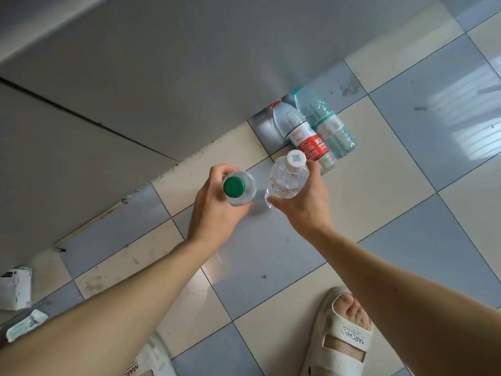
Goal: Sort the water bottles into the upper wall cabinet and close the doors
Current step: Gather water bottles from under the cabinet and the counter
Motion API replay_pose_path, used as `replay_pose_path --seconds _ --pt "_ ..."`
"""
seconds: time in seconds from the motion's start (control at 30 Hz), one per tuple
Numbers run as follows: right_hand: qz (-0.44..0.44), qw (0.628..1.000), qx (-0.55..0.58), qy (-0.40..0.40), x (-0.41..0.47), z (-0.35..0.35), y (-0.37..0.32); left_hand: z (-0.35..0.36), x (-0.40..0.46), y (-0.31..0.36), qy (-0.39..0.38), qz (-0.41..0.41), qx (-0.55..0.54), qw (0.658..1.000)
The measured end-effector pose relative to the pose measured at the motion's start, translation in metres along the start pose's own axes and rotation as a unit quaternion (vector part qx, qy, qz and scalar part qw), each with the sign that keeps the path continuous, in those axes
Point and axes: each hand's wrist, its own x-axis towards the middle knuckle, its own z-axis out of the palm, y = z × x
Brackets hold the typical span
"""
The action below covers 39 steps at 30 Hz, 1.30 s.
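Note:
I look straight down at a tiled floor. My left hand [214, 210] grips a clear bottle with a green cap [234, 187], held upright. My right hand [306, 202] grips a clear bottle with a white cap [287, 177], also upright, close beside the first. Just beyond them, two more bottles lie on the floor against the cabinet base: a red-labelled bottle [303, 134] and a pale green-tinted bottle [325, 123], side by side. The upper wall cabinet is out of view.
A grey lower cabinet front [135, 90] fills the upper left, with a door seam running across it. White packets [16, 289] lie on the floor at the left edge. My feet in white sandals [341, 335] stand on the blue and cream tiles.

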Motion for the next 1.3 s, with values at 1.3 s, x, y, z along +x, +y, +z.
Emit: replay_pose_path --seconds 1.3 --pt "0.032 0.981 0.112 -0.153 -0.092 -0.11 -0.114 -0.106 -0.077 0.112 -0.031 -0.057 -0.139 0.988"
